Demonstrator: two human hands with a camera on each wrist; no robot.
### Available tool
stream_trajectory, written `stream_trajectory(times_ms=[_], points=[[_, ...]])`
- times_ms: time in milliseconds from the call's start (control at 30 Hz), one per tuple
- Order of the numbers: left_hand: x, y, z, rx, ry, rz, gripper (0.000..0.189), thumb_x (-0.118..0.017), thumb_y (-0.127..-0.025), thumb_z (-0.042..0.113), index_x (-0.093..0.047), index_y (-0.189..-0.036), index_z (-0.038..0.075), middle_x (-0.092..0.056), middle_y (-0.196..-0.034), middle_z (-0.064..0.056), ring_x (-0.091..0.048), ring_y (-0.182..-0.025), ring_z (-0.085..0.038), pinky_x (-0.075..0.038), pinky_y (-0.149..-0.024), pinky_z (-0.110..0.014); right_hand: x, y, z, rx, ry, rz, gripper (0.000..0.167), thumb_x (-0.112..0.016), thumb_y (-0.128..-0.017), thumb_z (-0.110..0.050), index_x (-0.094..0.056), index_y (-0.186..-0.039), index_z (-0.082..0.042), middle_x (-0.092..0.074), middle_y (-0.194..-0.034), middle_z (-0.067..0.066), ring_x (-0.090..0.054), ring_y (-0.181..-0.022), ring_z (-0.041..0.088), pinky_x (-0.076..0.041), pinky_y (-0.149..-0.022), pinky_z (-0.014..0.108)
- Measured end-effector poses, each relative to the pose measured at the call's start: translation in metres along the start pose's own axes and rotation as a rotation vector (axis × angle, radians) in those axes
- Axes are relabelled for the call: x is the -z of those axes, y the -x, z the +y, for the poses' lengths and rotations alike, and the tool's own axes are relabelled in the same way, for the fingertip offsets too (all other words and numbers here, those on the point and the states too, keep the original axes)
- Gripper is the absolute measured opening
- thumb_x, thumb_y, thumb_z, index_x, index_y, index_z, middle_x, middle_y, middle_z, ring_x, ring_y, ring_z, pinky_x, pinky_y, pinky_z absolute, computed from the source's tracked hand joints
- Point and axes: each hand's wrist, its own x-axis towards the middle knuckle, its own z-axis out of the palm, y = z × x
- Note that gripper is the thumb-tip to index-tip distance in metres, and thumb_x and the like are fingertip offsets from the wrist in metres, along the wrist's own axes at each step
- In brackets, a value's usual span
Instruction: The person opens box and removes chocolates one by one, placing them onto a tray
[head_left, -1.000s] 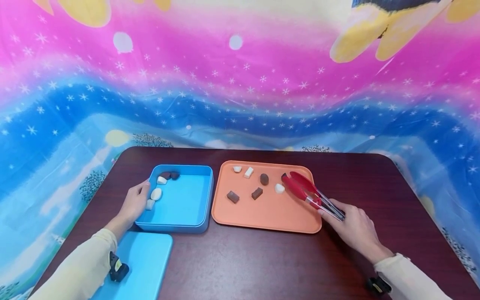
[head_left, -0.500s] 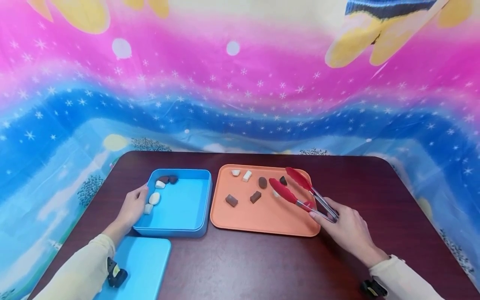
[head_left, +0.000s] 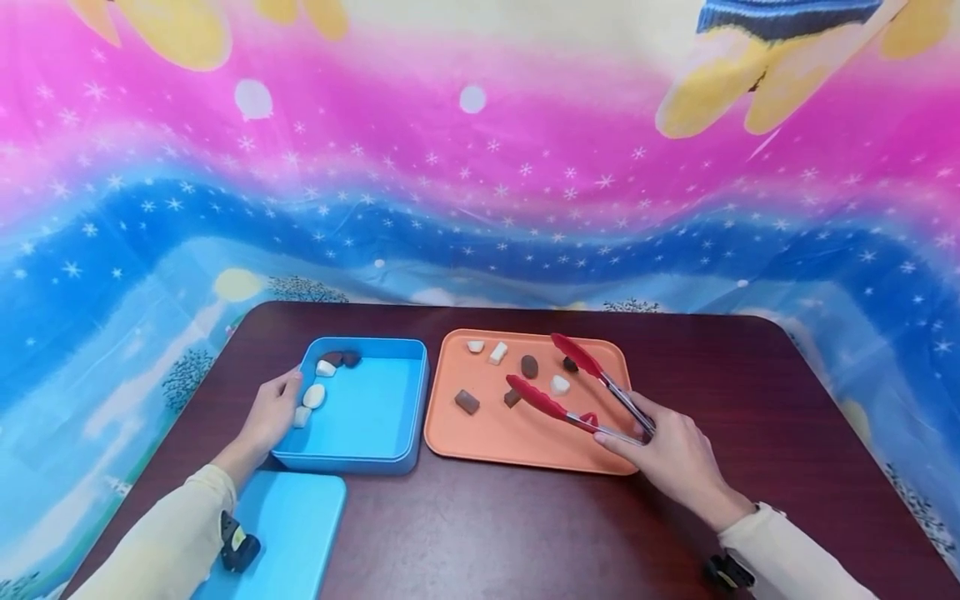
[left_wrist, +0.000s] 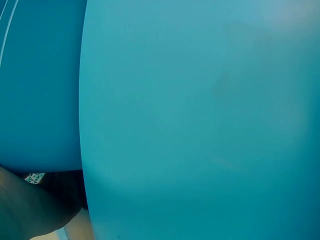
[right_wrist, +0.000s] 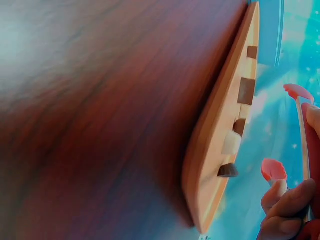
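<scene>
In the head view my right hand (head_left: 678, 458) grips metal tongs with red tips (head_left: 542, 402). The tongs' arms are spread wide over the orange tray (head_left: 525, 446), with nothing pinched between them. Beneath the near arm, a brown block (head_left: 512, 398) is partly covered; a white piece (head_left: 559, 384) shows between the arms. A dark piece (head_left: 570, 364) sits by the far arm. My left hand (head_left: 270, 418) holds the left wall of the blue box (head_left: 382, 457), thumb near the rim. Inside the box are several brown and white pieces, such as a rounded white one (head_left: 313, 396).
A light blue lid (head_left: 288, 533) lies in front of the box and fills most of the left wrist view. More pieces lie on the tray, including a brown block (head_left: 467, 402) and an oval brown one (head_left: 529, 366). A patterned cloth (head_left: 480, 208) hangs behind the dark table (head_left: 465, 533).
The tongs have spread apart and moved left across the tray with my right hand, uncovering the dark piece and the white piece. My left hand stays at the box.
</scene>
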Motion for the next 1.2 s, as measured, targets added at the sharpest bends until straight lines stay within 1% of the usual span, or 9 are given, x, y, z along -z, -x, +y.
stream_trajectory(times_ms=[33, 133, 267, 400, 533, 667, 867, 967, 1200], points=[[0.000, 0.000, 0.000, 0.000, 0.007, -0.002, 0.066, -0.019, -0.111, 0.047, -0.013, -0.162, 0.006, -0.024, -0.164, -0.028, -0.020, -0.153, -0.049, -0.024, -0.122, -0.068, -0.001, -0.001, -0.003, 0.001, -0.012, -0.007, 0.093, -0.074, -0.076, -0.073, -0.058, -0.142, -0.010, -0.046, -0.062, -0.001, -0.041, -0.055, 0.014, -0.032, -0.048, 0.028], [0.002, -0.001, 0.002, -0.007, 0.004, 0.003, 0.066, -0.018, -0.111, 0.047, -0.013, -0.162, 0.005, -0.025, -0.164, -0.029, -0.021, -0.153, -0.050, -0.025, -0.121, -0.068, -0.003, -0.004, -0.012, 0.010, -0.045, -0.030, 0.091, -0.073, -0.075, -0.075, -0.059, -0.140, -0.013, -0.046, -0.061, 0.000, -0.042, -0.053, 0.015, -0.033, -0.046, 0.028], [0.002, -0.002, 0.003, -0.007, 0.003, 0.004, 0.066, -0.018, -0.111, 0.047, -0.012, -0.162, 0.005, -0.019, -0.167, -0.026, -0.018, -0.154, -0.049, -0.022, -0.121, -0.069, -0.008, -0.007, -0.024, 0.032, -0.077, -0.064, 0.090, -0.072, -0.074, -0.077, -0.060, -0.139, -0.015, -0.044, -0.061, -0.001, -0.041, -0.054, 0.015, -0.034, -0.045, 0.028], [0.002, -0.003, 0.003, -0.007, 0.014, 0.000, 0.065, -0.019, -0.111, 0.046, -0.013, -0.162, 0.006, -0.020, -0.167, -0.025, -0.019, -0.153, -0.049, -0.022, -0.121, -0.069, -0.015, -0.009, -0.036, 0.083, -0.093, -0.079, 0.088, -0.072, -0.073, -0.077, -0.059, -0.142, -0.024, -0.040, -0.058, -0.004, -0.039, -0.052, 0.013, -0.035, -0.046, 0.028], [0.002, -0.005, 0.003, -0.006, 0.009, 0.002, 0.064, -0.019, -0.111, 0.044, -0.013, -0.161, 0.005, -0.020, -0.166, -0.025, -0.019, -0.153, -0.049, -0.022, -0.121, -0.069, -0.023, -0.009, -0.046, 0.130, -0.092, -0.080, 0.088, -0.073, -0.073, -0.075, -0.057, -0.144, -0.025, -0.042, -0.061, -0.005, -0.041, -0.055, 0.012, -0.036, -0.049, 0.028], [0.002, -0.006, 0.002, -0.005, 0.008, 0.004, 0.064, -0.019, -0.111, 0.045, -0.013, -0.161, 0.005, -0.020, -0.167, -0.025, -0.018, -0.154, -0.049, -0.022, -0.121, -0.069, -0.030, -0.008, -0.058, 0.164, -0.089, -0.079, 0.091, -0.077, -0.073, -0.071, -0.056, -0.146, -0.019, -0.044, -0.062, -0.005, -0.041, -0.056, 0.011, -0.035, -0.047, 0.025], [0.002, -0.005, 0.001, 0.008, 0.024, -0.003, 0.065, -0.018, -0.111, 0.046, -0.013, -0.162, 0.005, -0.019, -0.167, -0.024, -0.018, -0.154, -0.048, -0.022, -0.121, -0.068, -0.040, -0.008, -0.077, 0.228, -0.095, -0.083, 0.079, -0.081, -0.074, -0.064, -0.063, -0.139, -0.024, -0.045, -0.064, -0.006, -0.039, -0.054, 0.008, -0.033, -0.049, 0.023], [0.002, -0.005, 0.000, 0.002, 0.023, 0.000, 0.065, -0.018, -0.111, 0.045, -0.013, -0.162, 0.005, -0.019, -0.167, -0.024, -0.017, -0.154, -0.048, -0.021, -0.122, -0.068, -0.044, -0.009, -0.087, 0.245, -0.092, -0.096, 0.076, -0.082, -0.073, -0.065, -0.064, -0.136, -0.026, -0.044, -0.063, -0.007, -0.037, -0.054, 0.008, -0.031, -0.048, 0.023], [0.000, -0.004, -0.001, -0.009, 0.016, 0.003, 0.064, -0.019, -0.111, 0.044, -0.014, -0.161, 0.004, -0.020, -0.167, -0.026, -0.018, -0.154, -0.048, -0.021, -0.122, -0.068, -0.053, -0.010, -0.107, 0.241, -0.088, -0.139, 0.081, -0.083, -0.071, -0.065, -0.065, -0.136, -0.020, -0.044, -0.061, -0.007, -0.037, -0.052, 0.008, -0.028, -0.047, 0.024]])
